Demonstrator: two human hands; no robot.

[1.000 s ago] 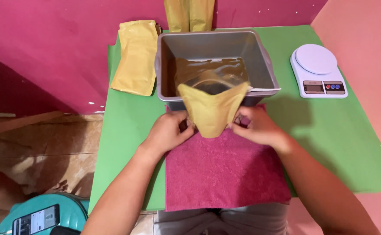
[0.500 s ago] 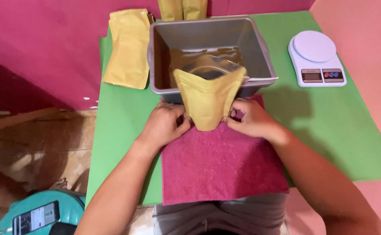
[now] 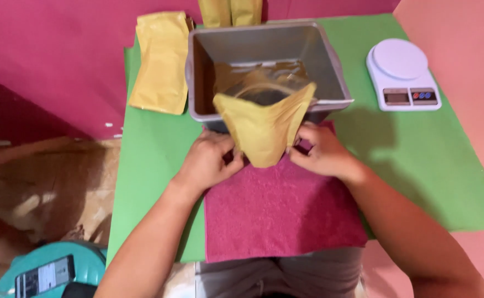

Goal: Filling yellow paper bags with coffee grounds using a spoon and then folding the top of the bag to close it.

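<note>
Tilted slightly leftward now, yellow pouch (image 3: 264,129) stays gripped by both hands (image 3: 266,157).

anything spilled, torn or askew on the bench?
Nothing stands out. Both hands, left hand and right hand, hold the open yellow pouch upright on the pink towel, in front of the grey tub. No spill shows on the green table; the scale sits square.

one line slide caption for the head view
Both hands, left and right, hold an open yellow pouch upright on a pink towel before a grey tub.
</note>
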